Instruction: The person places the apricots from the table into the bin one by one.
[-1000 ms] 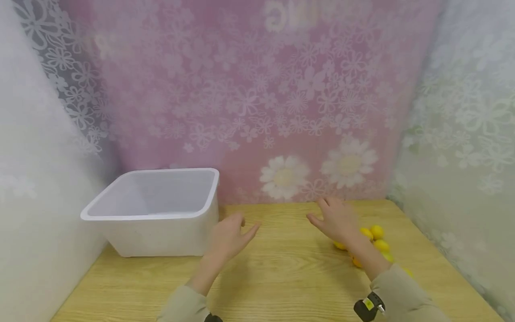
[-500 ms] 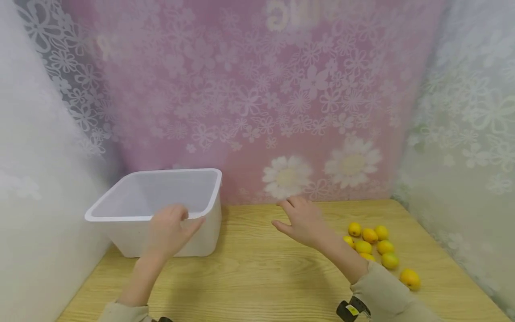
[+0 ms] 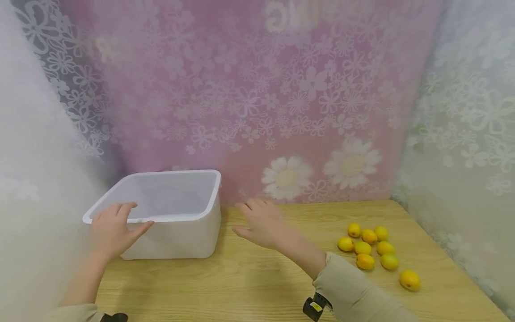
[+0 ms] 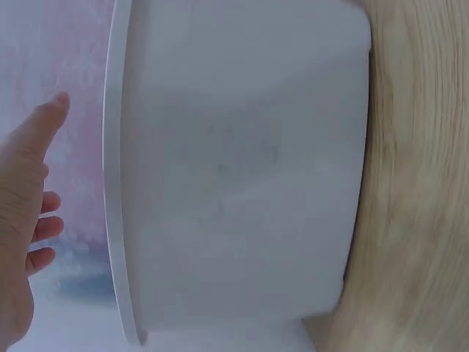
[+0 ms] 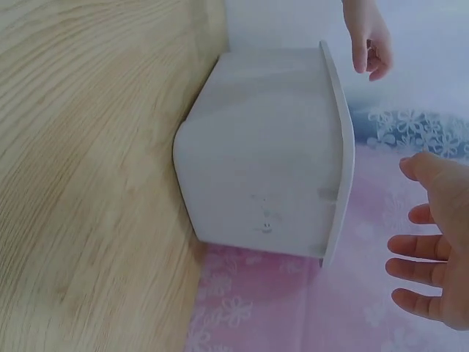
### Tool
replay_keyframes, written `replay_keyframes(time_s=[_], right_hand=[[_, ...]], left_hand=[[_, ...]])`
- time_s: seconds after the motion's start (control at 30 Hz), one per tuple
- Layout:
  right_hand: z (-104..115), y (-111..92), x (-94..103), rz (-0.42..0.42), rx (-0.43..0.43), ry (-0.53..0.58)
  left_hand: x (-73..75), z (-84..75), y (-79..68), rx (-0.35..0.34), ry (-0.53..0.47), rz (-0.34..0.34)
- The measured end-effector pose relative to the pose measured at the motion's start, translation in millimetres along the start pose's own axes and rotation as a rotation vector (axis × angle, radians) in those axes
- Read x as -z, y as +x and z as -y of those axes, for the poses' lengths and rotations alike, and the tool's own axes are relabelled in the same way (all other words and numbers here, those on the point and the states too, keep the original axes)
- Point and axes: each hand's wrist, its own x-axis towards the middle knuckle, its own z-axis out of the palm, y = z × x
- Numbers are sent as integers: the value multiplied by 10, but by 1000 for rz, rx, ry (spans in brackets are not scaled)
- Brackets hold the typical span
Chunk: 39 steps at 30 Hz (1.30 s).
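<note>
A white plastic bin (image 3: pixel 177 239) with a wide rim stands at the left of the table. Over its near left corner is my left hand (image 3: pixel 114 232), thumb and fingers spread apart. In the left wrist view this hand (image 4: pixel 20 213) shows above the rim with nothing in its grasp. My right hand (image 3: pixel 263 226) hovers to the right of the bin, fingers extended. From the right wrist, that hand (image 5: pixel 440 238) appears bare, a gap between it and the bin's rim (image 5: pixel 344 158). The bin's floor is hidden from the head view.
Several small yellow-orange fruits (image 3: pixel 363 248), some tinged green, lie grouped on the wooden table (image 3: pixel 241 286) at the right. One fruit (image 3: pixel 410 280) sits apart, nearer the front. A pink flowered backdrop (image 3: pixel 257 98) closes off the back, with pale sheets at both sides.
Both hands have moved left: the left from beside the bin to its near left corner, the right from over the fruits to near the bin. The fruits are uncovered now.
</note>
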Motion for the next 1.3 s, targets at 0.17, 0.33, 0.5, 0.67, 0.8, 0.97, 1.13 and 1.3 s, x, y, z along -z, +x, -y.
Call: replay_keyframes(time_s=[0.17, 0.33, 0.5, 0.67, 0.8, 0.97, 1.13, 1.3], right_hand=[[166, 159, -79, 28, 33, -18], [328, 297, -126, 38, 43, -110], [452, 411, -187, 29, 32, -167], [525, 485, -281, 45, 21, -209], [545, 499, -365, -6, 49, -261], [556, 517, -432, -57, 57, -255], [592, 551, -433, 3, 26, -237], [643, 561, -442, 81, -14, -252]], left_hand=[[81, 312, -111, 130, -7, 75], [111, 599, -207, 220, 38, 203], [106, 834, -291, 285, 62, 269], [75, 939, -367, 334, 35, 336], [60, 958, -369, 344, 15, 360], [103, 970, -306, 341, 50, 395], [154, 984, -267, 343, 72, 430], [164, 979, -260, 355, 63, 453]])
